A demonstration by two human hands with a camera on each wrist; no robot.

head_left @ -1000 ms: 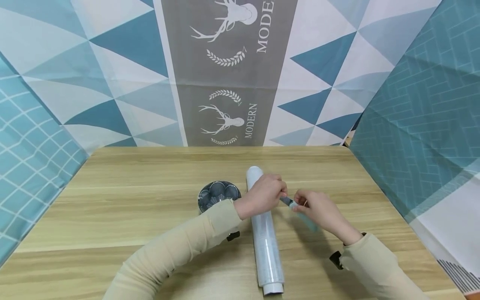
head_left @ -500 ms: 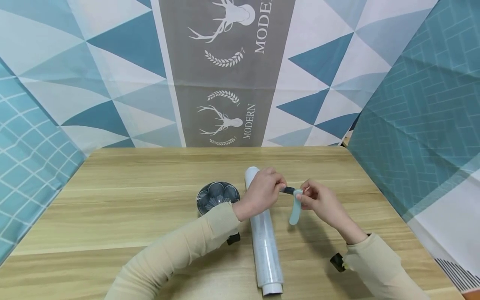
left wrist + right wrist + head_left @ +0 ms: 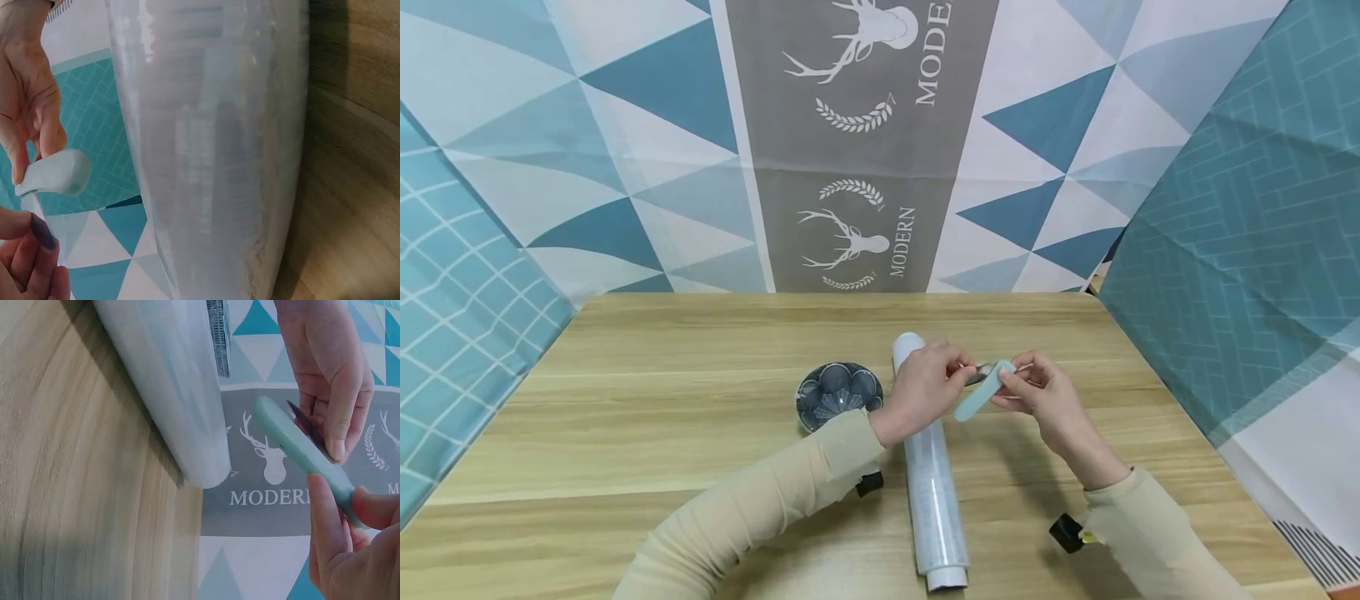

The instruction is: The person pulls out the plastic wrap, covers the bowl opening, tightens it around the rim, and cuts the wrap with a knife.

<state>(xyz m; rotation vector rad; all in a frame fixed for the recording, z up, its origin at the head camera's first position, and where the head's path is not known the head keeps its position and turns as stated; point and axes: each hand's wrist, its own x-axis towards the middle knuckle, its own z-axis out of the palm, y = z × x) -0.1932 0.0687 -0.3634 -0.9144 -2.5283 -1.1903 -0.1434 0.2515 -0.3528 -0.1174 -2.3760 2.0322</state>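
A folding knife with a mint-green handle [image 3: 981, 393] is held between my two hands above the table. My left hand [image 3: 923, 385] pinches its dark blade [image 3: 305, 424] between thumb and fingers. My right hand [image 3: 1051, 402] holds the handle near the pivot end; its thumb and fingers grip that end in the right wrist view. The blade lies at a narrow angle close alongside the handle. Below my left hand and wrist runs a long roll of clear plastic wrap [image 3: 934, 500], partly covered by them.
A dark patterned bowl [image 3: 827, 390] with rounded lobes stands left of the roll, partly behind my left sleeve. The wood-grain table [image 3: 662, 400] meets printed cloth walls [image 3: 662, 100] at the back and both sides.
The knife's handle has swung from pointing toward the lower right, through hanging down, to pointing back at the lower left beside the blade. My right hand has turned with it.
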